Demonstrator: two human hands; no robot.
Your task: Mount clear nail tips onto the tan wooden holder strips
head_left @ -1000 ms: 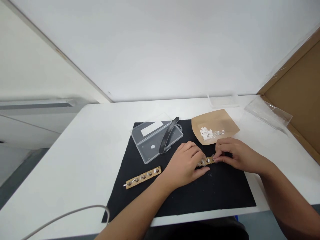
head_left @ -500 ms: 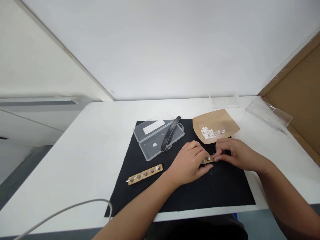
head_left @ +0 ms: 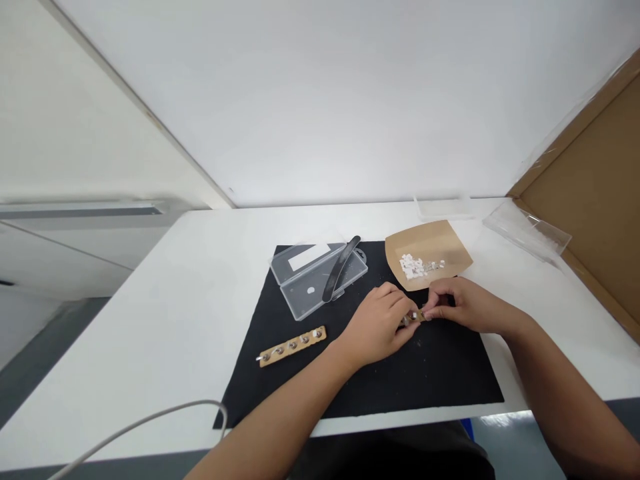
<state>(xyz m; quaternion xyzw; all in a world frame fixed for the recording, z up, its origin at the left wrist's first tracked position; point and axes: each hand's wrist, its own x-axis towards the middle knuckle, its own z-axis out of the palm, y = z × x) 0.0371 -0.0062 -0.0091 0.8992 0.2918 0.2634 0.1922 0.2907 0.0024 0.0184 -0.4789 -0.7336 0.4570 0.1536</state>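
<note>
My left hand (head_left: pixel 383 323) is closed around a light-brown strip (head_left: pixel 414 317), covering its left part. At the strip's right end, my right hand (head_left: pixel 457 303) is closed, thumb and fingertips pinched together; whatever lies between them is too small to make out. A small white piece shows on the strip between the two hands. To the left, a second strip (head_left: pixel 287 348) lies tilted on the black mat (head_left: pixel 415 380), bearing a row of round metal holders, some with white pieces on top.
Brown paper (head_left: pixel 435 243) behind my hands carries many small white pieces (head_left: pixel 413 267). A black curved nail file (head_left: pixel 341 268) rests across an open clear plastic case (head_left: pixel 303 300). Clear trays (head_left: pixel 525 230) stand at the back right, near cardboard (head_left: pixel 590 180). A cable (head_left: pixel 145 417) crosses the front left.
Both hands stay at the strip. My right hand's fingertips have moved slightly left, closer to my left hand. The whole view has shifted a little.
</note>
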